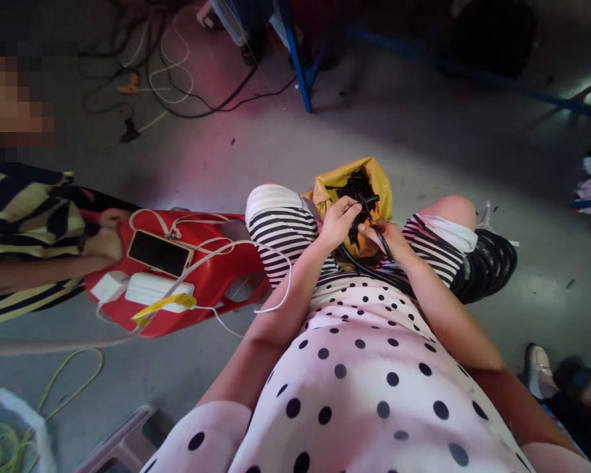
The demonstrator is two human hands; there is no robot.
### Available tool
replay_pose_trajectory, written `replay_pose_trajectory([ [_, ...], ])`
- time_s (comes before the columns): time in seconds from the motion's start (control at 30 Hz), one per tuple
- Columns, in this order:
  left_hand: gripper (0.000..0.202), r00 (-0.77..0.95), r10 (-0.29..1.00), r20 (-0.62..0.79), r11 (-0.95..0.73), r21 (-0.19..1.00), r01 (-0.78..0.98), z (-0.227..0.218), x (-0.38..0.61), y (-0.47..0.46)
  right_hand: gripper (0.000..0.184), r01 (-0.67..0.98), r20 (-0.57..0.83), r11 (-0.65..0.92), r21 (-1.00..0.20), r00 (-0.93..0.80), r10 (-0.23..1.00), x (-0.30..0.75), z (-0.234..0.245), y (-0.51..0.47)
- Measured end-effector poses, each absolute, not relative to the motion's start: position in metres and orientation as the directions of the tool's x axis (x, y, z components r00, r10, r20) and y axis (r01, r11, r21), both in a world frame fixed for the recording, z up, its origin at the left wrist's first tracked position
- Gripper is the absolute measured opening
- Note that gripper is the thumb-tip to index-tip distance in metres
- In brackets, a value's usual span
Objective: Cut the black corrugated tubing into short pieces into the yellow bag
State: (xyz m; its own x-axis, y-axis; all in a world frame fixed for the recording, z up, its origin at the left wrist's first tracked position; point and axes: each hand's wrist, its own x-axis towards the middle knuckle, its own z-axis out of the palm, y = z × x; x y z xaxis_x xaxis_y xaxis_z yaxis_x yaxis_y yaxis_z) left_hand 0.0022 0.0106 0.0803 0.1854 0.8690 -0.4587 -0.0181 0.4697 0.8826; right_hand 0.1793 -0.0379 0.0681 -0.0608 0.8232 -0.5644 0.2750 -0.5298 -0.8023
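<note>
Between my knees sits a yellow bag (pixel 380 180) with its mouth open, partly filled with short black pieces (pixel 357 184). Over that mouth, my left hand (pixel 341 222) is closed, its thumb and fingertips pinched at a short ribbed black piece. Close beside it on the right, my right hand (pixel 390 240) is wrapped round a black ribbed tube (pixel 369 268), which curves below the hands and across my lap. The two hands nearly meet, and their fingertips are partly hidden among the dark pieces.
At left, a red stool (pixel 217 269) bears a phone (pixel 160 253), a white power bank (pixel 152 292) and cables; a co-worker's arm (pixel 98 246) rests there. A coil of black tubing (pixel 495 266) lies by my right knee. A blue metal leg (pixel 298 59) stands ahead.
</note>
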Motion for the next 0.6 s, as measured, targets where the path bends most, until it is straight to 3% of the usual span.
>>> replay_pose_trajectory([
  [0.23,0.014,0.27,0.92,-0.283,0.252,0.957,0.144,0.085,-0.002,0.019,0.069,0.468,-0.509,-0.418,-0.779,-0.082,0.857,0.188,0.073,-0.025],
  [0.43,0.023,0.255,0.887,-0.385,0.373,0.923,0.098,0.065,-0.006,0.031,0.075,0.556,-0.605,-0.496,-0.667,-0.016,0.796,0.186,0.059,-0.017],
  [0.6,0.027,0.362,0.809,-0.462,0.457,0.883,0.106,0.052,-0.008,0.032,0.07,0.525,-0.644,-0.512,-0.679,-0.093,0.759,0.187,0.052,-0.011],
])
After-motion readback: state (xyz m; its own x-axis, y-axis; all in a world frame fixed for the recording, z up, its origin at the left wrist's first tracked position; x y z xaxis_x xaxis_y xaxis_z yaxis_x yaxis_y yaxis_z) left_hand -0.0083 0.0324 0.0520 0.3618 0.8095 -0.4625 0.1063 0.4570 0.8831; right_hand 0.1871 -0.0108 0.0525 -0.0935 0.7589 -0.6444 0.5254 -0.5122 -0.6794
